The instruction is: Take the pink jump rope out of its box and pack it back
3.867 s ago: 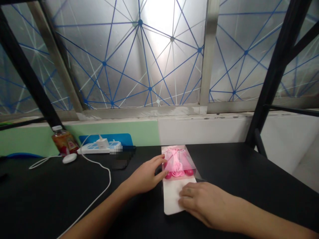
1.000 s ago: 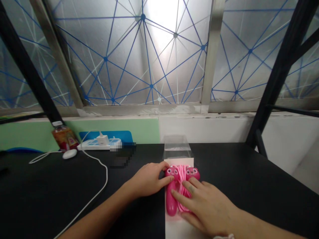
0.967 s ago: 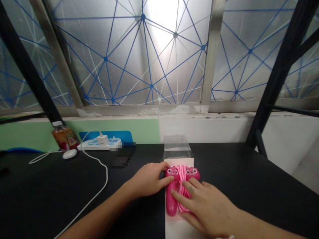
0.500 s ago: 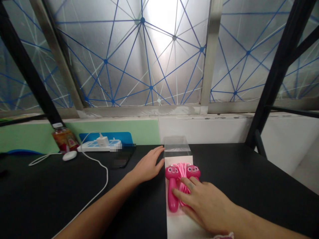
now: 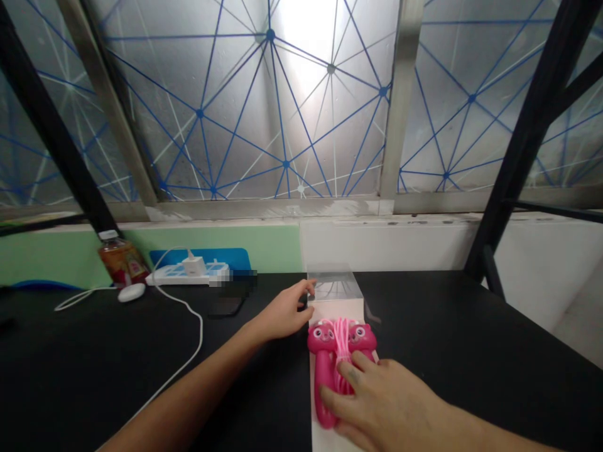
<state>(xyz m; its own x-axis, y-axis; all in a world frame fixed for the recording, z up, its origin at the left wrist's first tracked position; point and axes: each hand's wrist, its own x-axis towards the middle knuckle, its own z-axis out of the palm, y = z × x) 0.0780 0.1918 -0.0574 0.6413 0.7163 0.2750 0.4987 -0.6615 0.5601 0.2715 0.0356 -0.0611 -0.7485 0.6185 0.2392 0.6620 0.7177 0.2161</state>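
A pink skipping rope (image 5: 343, 339) with bear-headed handles lies bundled over a long white card or box base (image 5: 336, 309). My right hand (image 5: 389, 398) is closed over its lower part, thumb on the left handle, fingers across the cord and the right handle. Much of the right handle is hidden under this hand. At the far end of the white piece is a clear plastic box part (image 5: 335, 285). My left hand (image 5: 285, 311) reaches its left edge, with bent fingers at the plastic and the thumb beside the white edge.
On the black table (image 5: 424, 326), a white power strip (image 5: 217, 272) with a charger stands at the back left. Near it are a dark phone (image 5: 228, 304), a white mouse (image 5: 131, 292), a bottle (image 5: 122, 258) and a trailing white cable (image 5: 200, 339). Black posts rise at both sides.
The skipping rope and my right hand have shifted toward me, along the white piece. My left fingers, straight before, are now bent at the clear plastic, which sits slightly differently.
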